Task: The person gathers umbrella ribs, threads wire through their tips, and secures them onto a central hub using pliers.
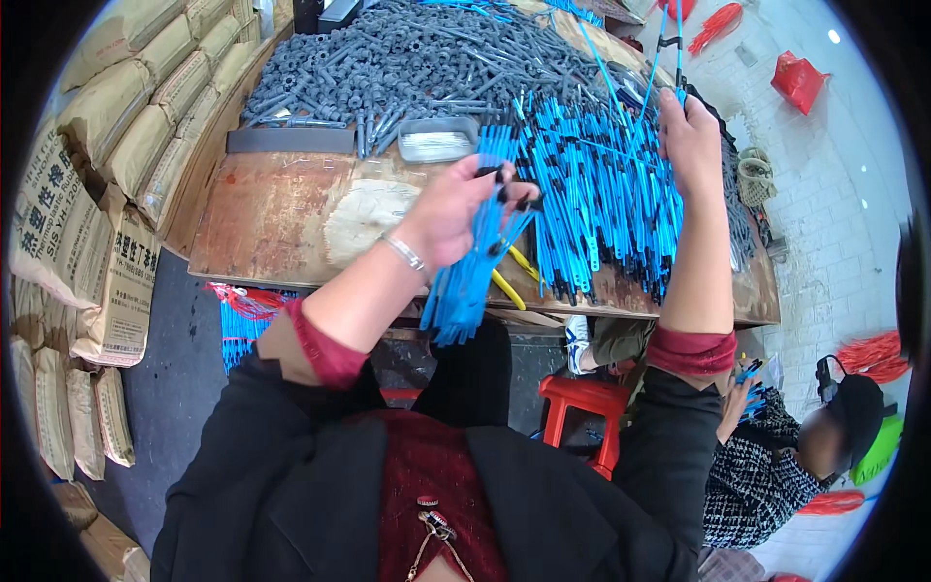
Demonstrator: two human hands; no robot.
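My left hand [448,215] is closed around a thick bundle of blue plastic strips [460,296] with black fittings, held over the table's front edge. Raised at the right, my right hand [691,145] is closed on thin blue strips [680,58] that rise above the fingers and carry a black clip. Between and below the hands lies a broad pile of similar blue strips [592,209] with black ends. Yellow-handled pliers [507,289] rest beside the bundle, partly hidden by it.
Grey tubular parts [388,63] are heaped across the back of the wooden table [262,209]. A clear tub [438,142] holds thin white pieces. Stacked sacks [131,281] line the left. A red stool [589,398] and a co-worker [766,475] holding blue strips are at the right.
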